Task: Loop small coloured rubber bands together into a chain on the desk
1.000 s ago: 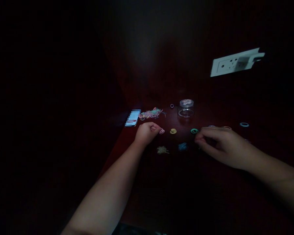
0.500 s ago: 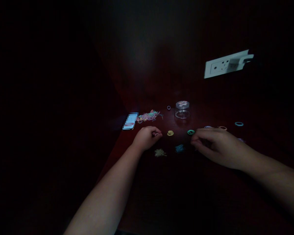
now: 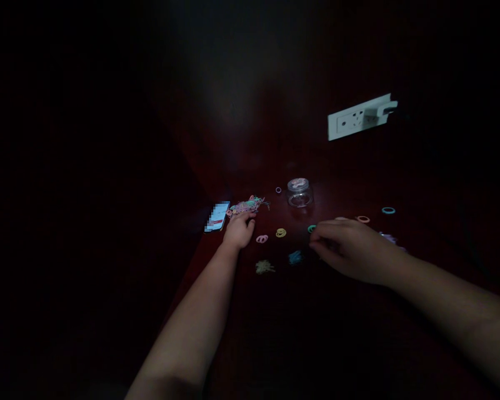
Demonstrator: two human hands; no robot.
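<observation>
My left hand [image 3: 239, 229] reaches to the near edge of a mixed pile of coloured bands [image 3: 249, 205], its fingers apart. Just right of it lie pink bands [image 3: 262, 239] and yellow bands [image 3: 280, 233]. My right hand [image 3: 316, 239] is beside the green bands [image 3: 311, 228], thumb and fingertips close together; whatever may be between them is too dark to see. Nearer to me are a beige heap [image 3: 264, 266] and a blue heap [image 3: 295, 257]. An orange band [image 3: 362, 219], a light blue band [image 3: 388, 210] and purple bands [image 3: 387, 238] lie beyond my right hand.
A clear lidded jar [image 3: 300, 194] stands towards the back, with a small pale ring [image 3: 278, 190] on its left. A lit phone [image 3: 217, 216] lies at the table's left edge. On the wall is a white socket panel [image 3: 350, 121] with a plug.
My left hand has moved from beside the yellow bands to the mixed pile and opened; pink bands now show on the table where it was. The whole view has shifted slightly.
</observation>
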